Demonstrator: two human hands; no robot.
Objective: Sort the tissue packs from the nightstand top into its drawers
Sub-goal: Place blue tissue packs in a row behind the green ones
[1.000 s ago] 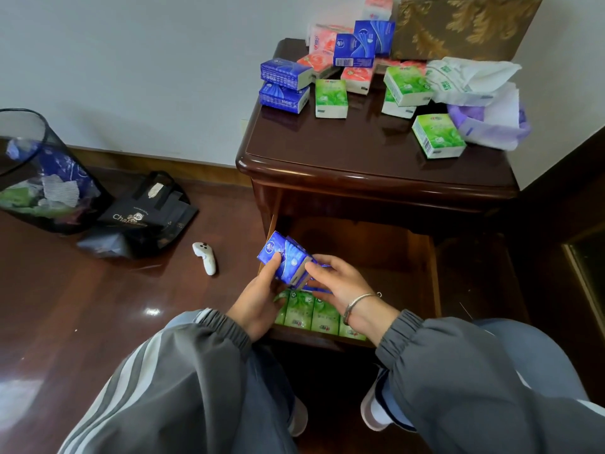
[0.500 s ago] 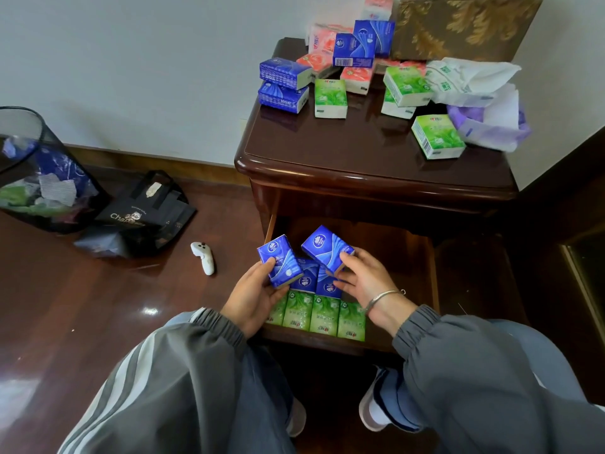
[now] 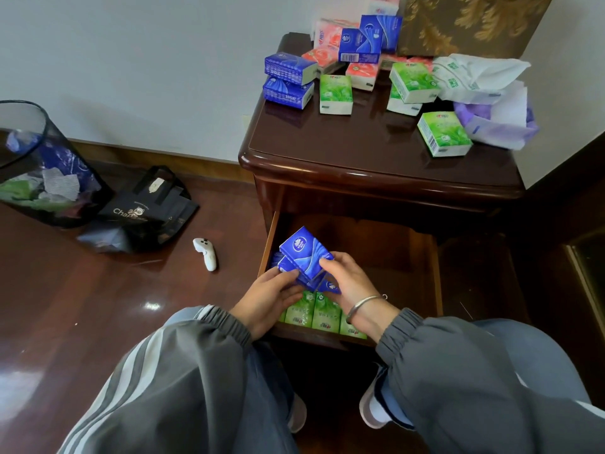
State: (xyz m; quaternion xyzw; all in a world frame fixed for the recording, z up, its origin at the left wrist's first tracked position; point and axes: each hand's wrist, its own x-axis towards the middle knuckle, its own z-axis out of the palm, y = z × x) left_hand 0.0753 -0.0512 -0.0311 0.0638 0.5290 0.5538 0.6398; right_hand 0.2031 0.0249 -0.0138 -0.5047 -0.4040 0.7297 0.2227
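The dark wood nightstand [image 3: 376, 165] has its drawer [image 3: 425, 283] pulled out toward me. My left hand [image 3: 265, 299] and my right hand [image 3: 352, 286] meet over the drawer's left side, both holding small blue tissue packs [image 3: 306, 253]; the top pack is tilted, pinched by my right fingers. More blue packs lie partly hidden under my hands. A row of green packs [image 3: 322, 311] stands along the drawer's front. On the nightstand top lie blue packs [image 3: 288, 80], green packs [image 3: 335, 93] and pink packs [image 3: 361, 73].
White and purple plastic wrappers [image 3: 491, 103] lie at the top's right. A dark mesh waste bin [image 3: 39, 172], a black bag [image 3: 147, 208] and a white controller [image 3: 206, 253] are on the wooden floor to the left. My knees fill the foreground.
Half a second ago each hand held its own blue pack apart. Now the hands have come together and the packs sit stacked between them over the drawer's left side.
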